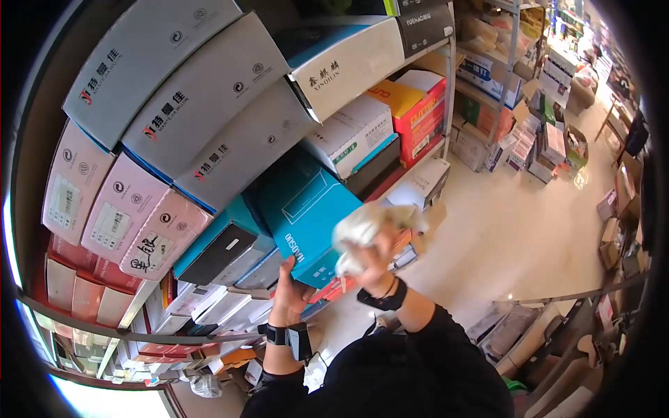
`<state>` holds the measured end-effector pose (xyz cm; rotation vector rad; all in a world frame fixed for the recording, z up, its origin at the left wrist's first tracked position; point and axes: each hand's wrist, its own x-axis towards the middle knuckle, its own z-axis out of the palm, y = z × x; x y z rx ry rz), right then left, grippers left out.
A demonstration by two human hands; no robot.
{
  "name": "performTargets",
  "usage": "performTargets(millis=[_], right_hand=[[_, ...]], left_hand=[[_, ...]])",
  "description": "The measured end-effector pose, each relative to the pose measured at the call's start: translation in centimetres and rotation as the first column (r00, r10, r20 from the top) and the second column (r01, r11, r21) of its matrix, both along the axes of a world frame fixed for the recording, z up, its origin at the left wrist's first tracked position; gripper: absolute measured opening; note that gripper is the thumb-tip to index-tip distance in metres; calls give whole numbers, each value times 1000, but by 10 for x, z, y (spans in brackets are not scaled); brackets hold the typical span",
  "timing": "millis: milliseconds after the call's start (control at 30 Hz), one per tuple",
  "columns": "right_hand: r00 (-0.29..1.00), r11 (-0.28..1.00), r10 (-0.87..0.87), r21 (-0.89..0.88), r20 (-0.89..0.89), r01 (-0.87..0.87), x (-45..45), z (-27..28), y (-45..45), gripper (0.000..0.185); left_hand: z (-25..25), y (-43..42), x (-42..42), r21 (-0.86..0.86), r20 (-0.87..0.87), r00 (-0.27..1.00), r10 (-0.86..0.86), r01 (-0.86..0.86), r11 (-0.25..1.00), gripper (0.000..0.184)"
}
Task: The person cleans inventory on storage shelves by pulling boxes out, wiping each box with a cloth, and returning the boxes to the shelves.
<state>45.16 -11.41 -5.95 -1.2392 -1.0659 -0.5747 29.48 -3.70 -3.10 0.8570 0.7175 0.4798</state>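
A teal box (310, 202) with white lettering juts out from the shelf at a tilt. At its lower front edge is my left hand (287, 296), thumb up against the box's front face and fingers curled beneath it. My right hand (376, 261), smeared by motion, grips a pale crumpled cloth (359, 226) in front of the box's right end. Another teal and black box (226, 244) lies just left of it. Above stand grey boxes (209, 90) with black and red lettering.
Pink-ended boxes (115, 216) fill the shelf's left part. A cream box (348, 66) and a red and yellow box (418, 115) sit on the right. Farther off are a metal rack (509, 63), cartons on the floor (550, 143), and flattened cardboard (529, 341) at lower right.
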Motion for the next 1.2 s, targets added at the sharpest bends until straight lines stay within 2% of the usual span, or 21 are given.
performTargets(millis=[67, 133, 200, 233, 267, 333, 367, 467, 500, 533, 600, 667, 700, 733, 800, 867, 933, 1000, 1067, 1133, 1200], right_hand=[[984, 998, 44, -42, -171, -52, 31, 4, -3, 34], [823, 896, 433, 72, -367, -439, 55, 15, -5, 30], [137, 543, 664, 348, -735, -764, 80, 26, -12, 31], [347, 577, 668, 164, -659, -800, 86, 29, -13, 33], [343, 574, 671, 167, -657, -802, 91, 26, -12, 33], [95, 455, 601, 242, -793, -857, 99, 8, -6, 31], [37, 488, 541, 278, -840, -827, 98, -4, -4, 29], [152, 538, 493, 163, -857, -827, 92, -45, 2, 28], [-3, 604, 457, 312, -890, -733, 78, -25, -13, 27], [349, 620, 436, -4, -829, -785, 81, -41, -13, 27], [52, 560, 497, 275, -866, -782, 68, -48, -26, 29], [-402, 458, 503, 630, -765, -627, 62, -59, -33, 30], [-232, 460, 455, 450, -860, -765, 62, -80, -38, 31], [-233, 451, 448, 443, -863, -775, 55, -83, -41, 31], [-714, 378, 235, 739, -659, -558, 43, -85, -42, 32], [-655, 268, 150, 668, -741, -694, 27, -78, -23, 37], [-278, 309, 324, 379, -904, -872, 3, -36, -11, 34], [-507, 309, 277, 575, -816, -758, -6, -29, 6, 30], [-521, 328, 311, 605, -795, -726, -8, -23, 23, 29], [-552, 355, 312, 634, -773, -687, -4, -23, 41, 24], [-544, 302, 319, 627, -776, -718, -2, -22, 56, 21]], left_hand=[[3, -7, 11, 20, -11, 998, 59, -58, 998, 57], [2, -8, 16, 4, -46, 991, 126, -126, 992, 56], [7, -7, 16, -12, -36, 992, 118, -118, 993, 54], [9, -8, 14, -28, -31, 994, 106, -107, 994, 53], [6, -6, 13, -25, -33, 994, 109, -110, 994, 53], [-4, -1, 6, -30, -16, 999, 48, -48, 998, 52], [-6, -3, 5, -24, -16, 998, 53, -53, 998, 52], [-8, -8, 10, 45, -97, 992, 75, -71, 996, 51], [-8, -10, 12, 58, -94, 992, 85, -80, 995, 51], [-8, -11, 10, 67, -92, 991, 97, -91, 994, 51], [-21, -5, 5, 87, -70, 995, 67, -61, 994, 52], [-30, -2, 5, 68, -22, 989, 147, -145, 987, 48], [-31, -2, 7, 65, -18, 987, 160, -159, 985, 48], [-32, -1, 12, 82, 8, 964, 264, -264, 961, 41], [-41, 0, 15, 84, 40, 922, 385, -387, 918, 36], [-53, 5, 11, 222, 59, 947, 316, -321, 921, 34], [-43, 0, 10, 63, 186, 899, 396, -413, 908, 29], [-42, -3, 0, 95, 130, 904, 408, -421, 902, 27], [-29, -5, -20, 100, 171, 889, 424, -444, 891, 29], [-9, -9, -46, 340, 8, 959, 285, -270, 901, 29], [-5, -10, -74, 500, 24, 917, 397, -355, 790, 25]])
